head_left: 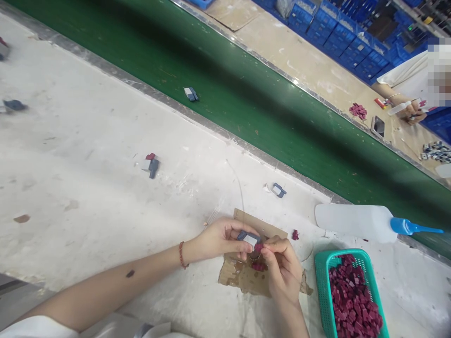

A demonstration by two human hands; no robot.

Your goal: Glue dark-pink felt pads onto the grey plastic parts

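My left hand [225, 241] is closed around a small blue-grey plastic part with a white face [249, 239], pinching it between thumb and fingers. Against its right end, my right hand [285, 263] pinches a small maroon plastic piece [259, 246]. The two pieces meet or nearly meet; the exact contact is hidden by the fingertips. Both hands are above a worn, wet-looking piece of brown cardboard [239, 277]. More maroon bits [259, 266] lie on the cardboard beneath the fingers.
A teal basket [322, 300] full of maroon pieces stands right, below a lying white squeeze bottle [352, 220] with a blue nozzle. Blue-grey parts [279, 189] are scattered on the white table [105, 188]. Beyond runs a green conveyor [229, 103] carrying one part; across it, a co-worker's hand [414, 112] works.
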